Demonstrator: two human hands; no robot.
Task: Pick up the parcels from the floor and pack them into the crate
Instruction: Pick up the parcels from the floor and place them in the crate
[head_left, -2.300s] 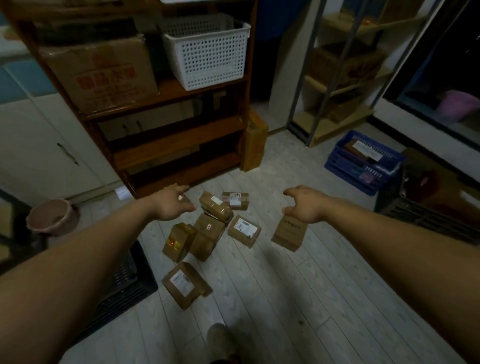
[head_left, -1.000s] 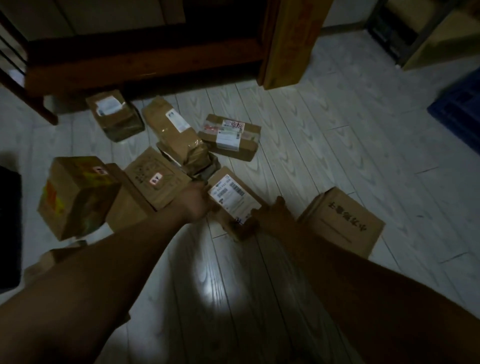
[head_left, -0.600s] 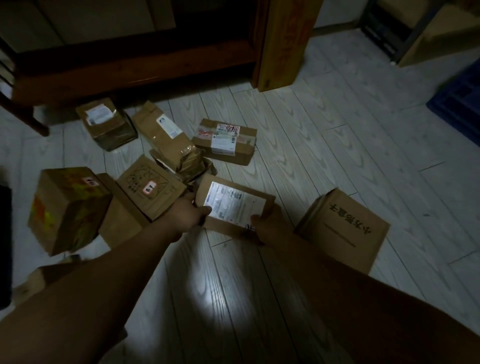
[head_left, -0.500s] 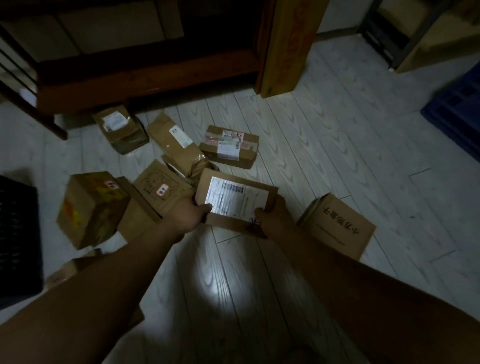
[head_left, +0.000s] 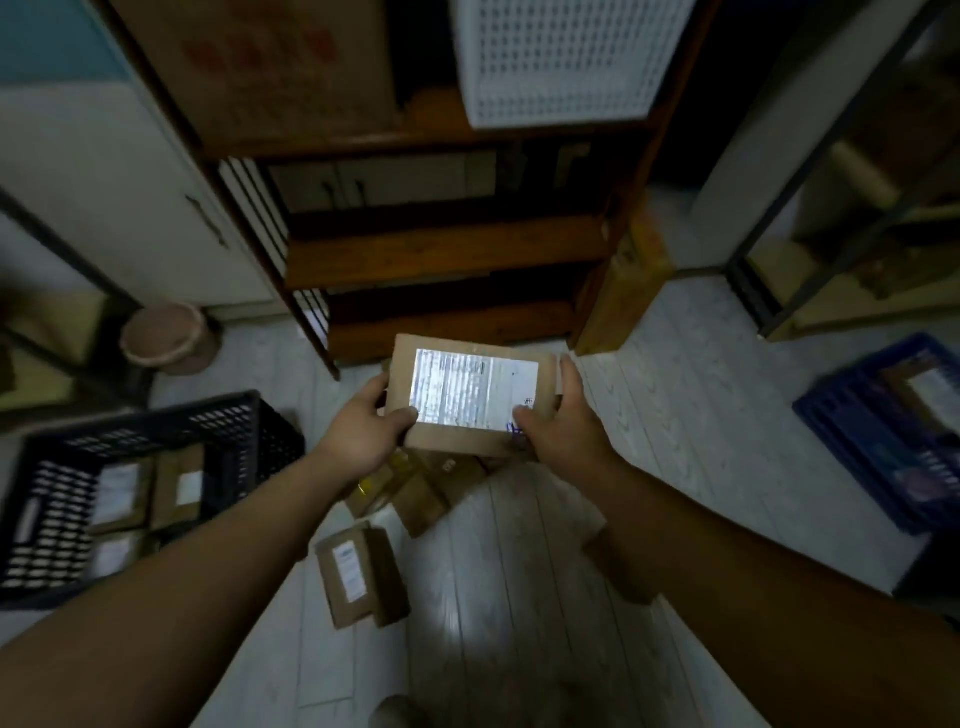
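Both left hand (head_left: 363, 431) and right hand (head_left: 563, 431) grip a flat rectangular cardboard parcel (head_left: 457, 442), glossy white label (head_left: 475, 387) up.

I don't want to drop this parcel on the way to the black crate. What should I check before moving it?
1. Both the left hand and right hand hold the parcel: ok.
2. It is clear of the floor parcels: ok.
3. The black crate is in view, at the left: ok.
4. Room left in the crate: cannot tell; packed parcels lie in it.
5. Floor cleared: not ok; floor parcels remain.
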